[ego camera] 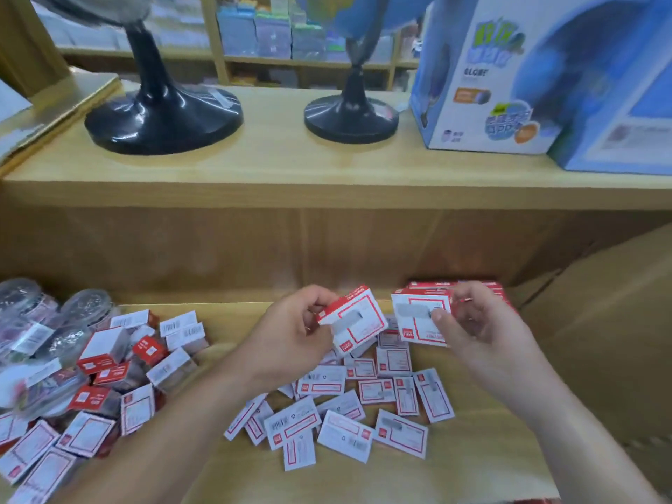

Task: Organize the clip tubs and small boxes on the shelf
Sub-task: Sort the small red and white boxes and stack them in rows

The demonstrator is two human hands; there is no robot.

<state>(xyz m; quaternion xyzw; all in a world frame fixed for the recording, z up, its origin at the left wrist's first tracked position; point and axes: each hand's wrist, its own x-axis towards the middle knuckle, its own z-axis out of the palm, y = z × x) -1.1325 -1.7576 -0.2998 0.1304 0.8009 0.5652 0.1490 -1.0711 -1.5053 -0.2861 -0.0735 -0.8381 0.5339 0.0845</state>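
Both hands have a small red-and-white box each. Left hand [291,334] has its thumb and curled fingers pinching the tilted box [358,321] by its left end, while right hand [480,321] grips the second box [418,318] by its right end. Both boxes are held just above the loose pile [345,405] on the shelf [232,321], close together with a small gap between them. Clip tubs [83,307] sit well left of that pile, with another heap of boxes [109,361] between.
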